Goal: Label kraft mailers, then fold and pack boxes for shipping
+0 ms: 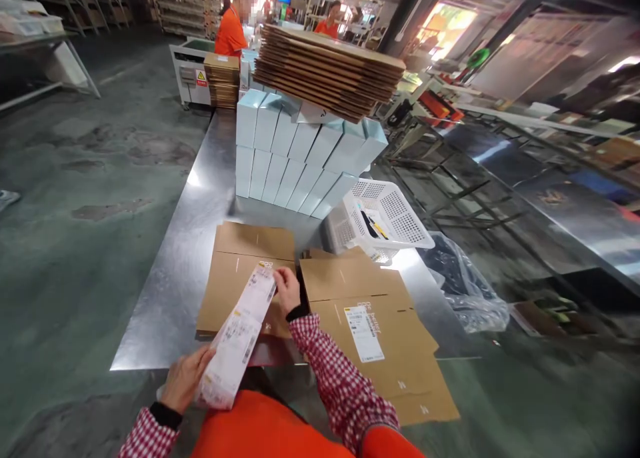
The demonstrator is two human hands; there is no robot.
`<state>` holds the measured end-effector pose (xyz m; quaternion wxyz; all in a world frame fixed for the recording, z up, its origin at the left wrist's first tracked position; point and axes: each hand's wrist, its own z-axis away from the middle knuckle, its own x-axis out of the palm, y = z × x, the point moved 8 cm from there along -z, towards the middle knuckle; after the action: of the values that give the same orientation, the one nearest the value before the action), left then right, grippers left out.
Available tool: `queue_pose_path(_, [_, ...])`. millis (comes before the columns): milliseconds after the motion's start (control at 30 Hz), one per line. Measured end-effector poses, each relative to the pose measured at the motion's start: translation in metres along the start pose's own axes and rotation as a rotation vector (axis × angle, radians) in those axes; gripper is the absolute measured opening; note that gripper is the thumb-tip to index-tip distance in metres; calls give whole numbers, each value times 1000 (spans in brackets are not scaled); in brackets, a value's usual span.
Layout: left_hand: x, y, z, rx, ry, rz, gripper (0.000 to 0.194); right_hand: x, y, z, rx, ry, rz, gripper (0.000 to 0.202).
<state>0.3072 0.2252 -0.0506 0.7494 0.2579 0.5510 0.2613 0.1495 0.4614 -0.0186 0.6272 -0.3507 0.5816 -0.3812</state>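
Note:
A strip of white shipping labels (241,328) stretches between my two hands, over a stack of flat brown cardboard boxes (250,241). My left hand (186,378) is closed on the strip's lower end, just off the table's front edge. With thumb and fingers, my right hand (288,290) pinches the strip's upper end above the stack. To the right lies a second pile of flattened cardboard boxes (345,281), its top one carrying a stuck-on shipping label (364,335). Part of the left stack is hidden beneath the strip and my right hand.
Behind the cardboard stand two rows of pale blue boxes (285,171), topped by a stack of flat cardboard (330,68). A white plastic basket (407,225) holding a yellow-and-black tool sits right of them on the metal table (170,271). Co-workers in orange (230,35) stand beyond.

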Motion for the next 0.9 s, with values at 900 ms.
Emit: queue_pose_path(900, [19, -39, -47, 90, 186, 73, 33, 20, 67, -21, 221, 68, 696, 66])
